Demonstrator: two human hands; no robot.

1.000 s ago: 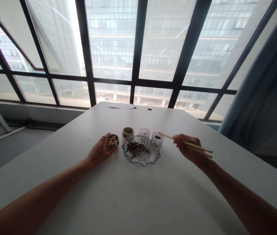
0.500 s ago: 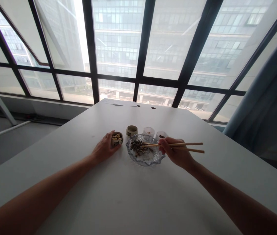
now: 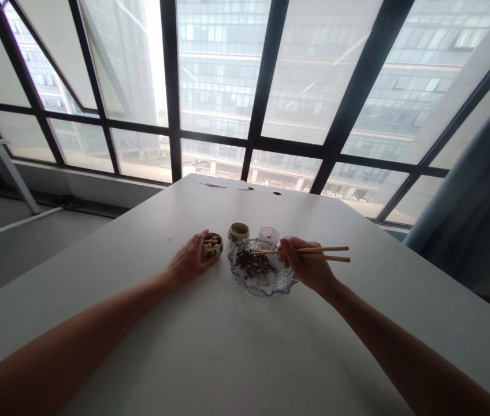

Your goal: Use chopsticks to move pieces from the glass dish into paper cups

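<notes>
My left hand (image 3: 189, 258) is wrapped round the left side of a small cup with dark characters (image 3: 214, 252), which holds pale nuts. My right hand (image 3: 308, 264) grips a pair of wooden chopsticks (image 3: 327, 254). Their tips reach over dark striped seeds (image 3: 253, 263) in a scalloped glass bowl (image 3: 286, 286). A second small cup (image 3: 238, 232) stands behind the bowl and looks empty inside. Beside it is a translucent white container (image 3: 268, 234) with a little something reddish in it.
The white table (image 3: 210, 352) stretches to the windows. Papers (image 3: 219, 183) lie at its far edge, near two dark holes. A blue curtain (image 3: 466, 190) hangs at the right, and another table (image 3: 15, 173) stands at the left.
The view has shifted slightly, moving the table things to the right. My right hand has moved left relative to the bowl and now hides the second white container. The seeds are spread differently.
</notes>
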